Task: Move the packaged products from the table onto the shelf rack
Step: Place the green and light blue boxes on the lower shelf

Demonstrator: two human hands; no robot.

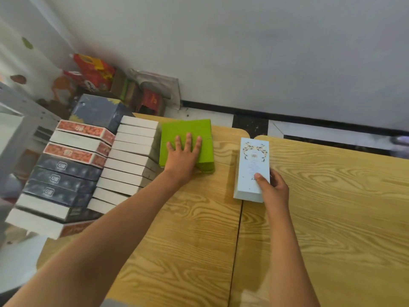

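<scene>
Head view. Left hand (183, 152): fingers straight, flat on the green box (187, 144). Right hand (273, 188): fingers curled round the pale blue box (252, 167). Both boxes on the table (332, 207). Advice: wrap the green box before lifting.

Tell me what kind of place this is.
Probably a small shop's stockroom or back corner: rows of identical boxed products stacked beside a wooden table, and loose snack packaging heaped on the floor by the wall.
</scene>
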